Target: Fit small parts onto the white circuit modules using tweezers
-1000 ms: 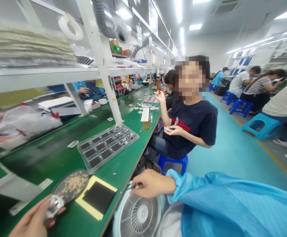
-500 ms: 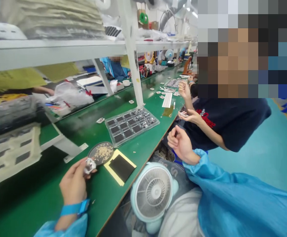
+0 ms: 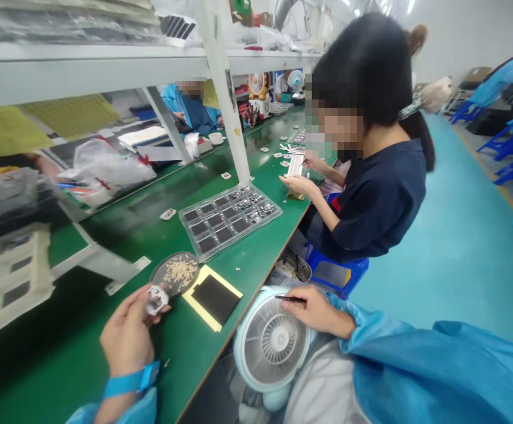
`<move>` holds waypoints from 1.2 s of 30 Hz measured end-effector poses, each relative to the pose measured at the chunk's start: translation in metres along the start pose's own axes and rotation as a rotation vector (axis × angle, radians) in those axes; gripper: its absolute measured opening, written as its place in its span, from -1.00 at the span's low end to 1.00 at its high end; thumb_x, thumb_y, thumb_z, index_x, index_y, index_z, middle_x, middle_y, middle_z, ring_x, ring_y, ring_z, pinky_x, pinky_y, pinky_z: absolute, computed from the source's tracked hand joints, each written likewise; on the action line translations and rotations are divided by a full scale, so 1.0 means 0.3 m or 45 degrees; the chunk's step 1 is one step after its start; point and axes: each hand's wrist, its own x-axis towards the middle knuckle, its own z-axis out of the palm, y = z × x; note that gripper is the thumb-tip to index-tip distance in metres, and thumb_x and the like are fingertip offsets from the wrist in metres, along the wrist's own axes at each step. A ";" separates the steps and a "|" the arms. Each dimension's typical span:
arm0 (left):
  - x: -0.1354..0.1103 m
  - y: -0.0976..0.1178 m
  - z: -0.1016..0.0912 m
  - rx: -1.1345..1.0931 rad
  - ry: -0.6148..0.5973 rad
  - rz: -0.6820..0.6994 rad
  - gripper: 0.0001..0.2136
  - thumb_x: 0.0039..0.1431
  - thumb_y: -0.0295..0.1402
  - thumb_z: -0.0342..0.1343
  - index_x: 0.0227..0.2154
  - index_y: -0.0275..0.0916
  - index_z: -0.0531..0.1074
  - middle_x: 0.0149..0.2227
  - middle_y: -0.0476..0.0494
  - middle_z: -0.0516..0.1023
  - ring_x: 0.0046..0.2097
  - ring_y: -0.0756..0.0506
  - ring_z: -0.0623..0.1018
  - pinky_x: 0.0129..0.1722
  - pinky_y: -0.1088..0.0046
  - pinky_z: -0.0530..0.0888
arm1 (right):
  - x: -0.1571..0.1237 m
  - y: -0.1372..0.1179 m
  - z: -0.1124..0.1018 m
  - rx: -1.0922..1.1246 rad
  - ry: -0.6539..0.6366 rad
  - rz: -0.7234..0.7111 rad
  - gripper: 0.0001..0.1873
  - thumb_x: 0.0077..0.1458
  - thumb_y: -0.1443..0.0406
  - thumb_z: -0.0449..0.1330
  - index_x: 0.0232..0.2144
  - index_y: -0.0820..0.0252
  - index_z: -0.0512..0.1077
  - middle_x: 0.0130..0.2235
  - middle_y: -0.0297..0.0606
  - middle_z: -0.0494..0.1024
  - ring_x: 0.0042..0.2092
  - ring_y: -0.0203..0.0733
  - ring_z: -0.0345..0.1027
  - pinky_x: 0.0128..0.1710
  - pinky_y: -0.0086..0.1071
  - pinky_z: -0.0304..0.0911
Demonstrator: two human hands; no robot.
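Between the fingers and thumb of my left hand (image 3: 128, 333) is a small white plastic part (image 3: 155, 300) with a shiny inside, held above the green bench. Just beyond it sits a round dark dish (image 3: 159, 272) of tiny tan pieces. A black sheet on yellow backing (image 3: 216, 297) lies to the dish's right. My right hand (image 3: 315, 309), off the bench edge over a light-blue fan (image 3: 278, 341), is closed on slim black tweezers (image 3: 289, 299) that point left.
A clear tray (image 3: 229, 238) with black pads and metal parts lies further along the bench (image 3: 256, 250). A white post (image 3: 225, 88) and shelf (image 3: 83, 73) rise behind it. On the right a co-worker in a dark shirt (image 3: 371, 194) sits at the bench.
My right hand has come down from beside the co-worker's arms to over the fan, and the tweezers now show clearly. My left hand still holds the white part. The view has turned right.
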 end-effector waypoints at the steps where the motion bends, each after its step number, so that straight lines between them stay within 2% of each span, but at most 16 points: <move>1: 0.001 -0.001 -0.003 -0.002 -0.003 0.002 -0.62 -0.11 -0.28 0.42 -0.18 -0.29 0.64 -0.32 -0.13 0.67 -0.47 -0.04 0.57 -0.58 0.55 0.36 | 0.009 -0.003 -0.001 -0.019 0.012 -0.016 -0.64 0.27 0.10 0.20 -0.43 0.21 0.58 -0.51 -0.34 0.44 -0.47 -0.30 0.18 -0.44 -0.39 0.08; 4: 0.004 -0.002 -0.009 -0.014 -0.013 0.017 -0.62 -0.08 -0.25 0.39 -0.18 -0.31 0.62 -0.31 -0.16 0.67 -0.49 -0.03 0.57 -0.60 0.56 0.33 | 0.041 -0.006 -0.004 0.006 0.052 -0.040 -0.57 0.31 0.06 0.16 -0.41 0.21 0.62 -0.50 -0.28 0.51 -0.44 -0.26 0.31 -0.42 -0.39 0.17; 8: 0.004 -0.007 -0.007 0.020 -0.037 0.039 -0.63 -0.03 -0.21 0.35 -0.16 -0.31 0.61 -0.28 -0.19 0.68 -0.49 -0.04 0.58 -0.60 0.56 0.33 | 0.089 -0.001 -0.003 0.237 -0.014 0.066 -0.49 0.31 -0.03 0.14 -0.42 0.21 0.63 -0.60 -0.31 0.47 -0.58 -0.28 0.30 -0.55 -0.41 0.18; 11: -0.016 -0.010 0.003 0.072 -0.088 0.087 -0.66 0.05 -0.20 0.32 -0.15 -0.31 0.61 -0.27 -0.21 0.68 -0.49 -0.04 0.59 -0.59 0.54 0.35 | 0.140 -0.011 -0.003 0.332 0.001 0.021 -0.45 0.29 -0.05 0.16 -0.52 0.21 0.59 -0.63 -0.30 0.46 -0.61 -0.28 0.30 -0.57 -0.41 0.19; 14: -0.060 -0.002 0.018 0.081 -0.206 0.088 -0.65 0.11 -0.21 0.29 -0.10 -0.33 0.60 -0.28 -0.23 0.67 -0.46 -0.06 0.60 -0.55 0.50 0.40 | 0.222 -0.044 -0.003 0.315 0.047 -0.088 -0.40 0.28 -0.06 0.17 -0.64 0.19 0.53 -0.68 -0.32 0.37 -0.61 -0.32 0.24 -0.55 -0.41 0.13; 17: -0.102 0.008 0.035 -0.018 -0.379 0.036 -0.58 0.13 -0.22 0.30 -0.01 -0.37 0.57 -0.28 -0.26 0.67 -0.40 -0.11 0.64 -0.49 0.45 0.47 | 0.328 -0.096 0.025 0.403 0.067 -0.123 -0.35 0.25 -0.13 0.17 -0.68 0.18 0.50 -0.72 -0.34 0.27 -0.64 -0.34 0.11 -0.59 -0.39 0.02; 21: -0.119 0.003 0.049 -0.111 -0.530 -0.049 -0.53 0.11 -0.24 0.33 0.05 -0.37 0.53 -0.17 -0.31 0.68 -0.31 -0.16 0.68 -0.44 0.45 0.50 | 0.433 -0.151 0.094 0.572 -0.063 -0.035 -0.32 0.21 -0.21 0.15 -0.62 0.19 0.53 -0.68 -0.32 0.31 -0.62 -0.34 0.12 -0.62 -0.41 -0.02; 24: -0.118 -0.007 0.051 -0.107 -0.540 -0.070 -0.52 0.12 -0.26 0.33 0.07 -0.38 0.51 -0.16 -0.31 0.68 -0.30 -0.16 0.69 -0.44 0.47 0.50 | 0.457 -0.155 0.119 0.546 -0.140 0.027 -0.35 0.21 -0.20 0.17 -0.56 0.20 0.56 -0.65 -0.31 0.37 -0.62 -0.37 0.17 -0.62 -0.45 0.03; 29: -0.121 -0.012 0.053 -0.082 -0.542 -0.091 -0.56 0.11 -0.25 0.35 0.02 -0.35 0.52 -0.20 -0.27 0.68 -0.33 -0.16 0.69 -0.46 0.48 0.50 | 0.452 -0.142 0.100 0.491 -0.218 0.102 -0.46 0.23 -0.13 0.22 -0.47 0.20 0.59 -0.63 -0.30 0.47 -0.64 -0.39 0.24 -0.64 -0.49 0.09; 32: -0.128 -0.012 0.056 -0.054 -0.543 -0.110 -0.57 0.10 -0.24 0.36 -0.01 -0.33 0.52 -0.21 -0.25 0.68 -0.34 -0.14 0.69 -0.47 0.51 0.49 | 0.452 -0.149 0.093 0.549 -0.283 0.053 -0.55 0.26 -0.05 0.24 -0.42 0.20 0.58 -0.62 -0.30 0.51 -0.64 -0.39 0.26 -0.61 -0.50 0.15; 36: -0.134 -0.013 0.060 -0.015 -0.526 -0.097 -0.60 0.07 -0.28 0.37 -0.04 -0.32 0.53 -0.21 -0.23 0.68 -0.35 -0.11 0.69 -0.47 0.53 0.48 | 0.455 -0.153 0.097 0.588 -0.269 -0.002 -0.70 0.23 0.07 0.32 -0.34 0.19 0.57 -0.54 -0.29 0.59 -0.62 -0.37 0.30 -0.59 -0.47 0.23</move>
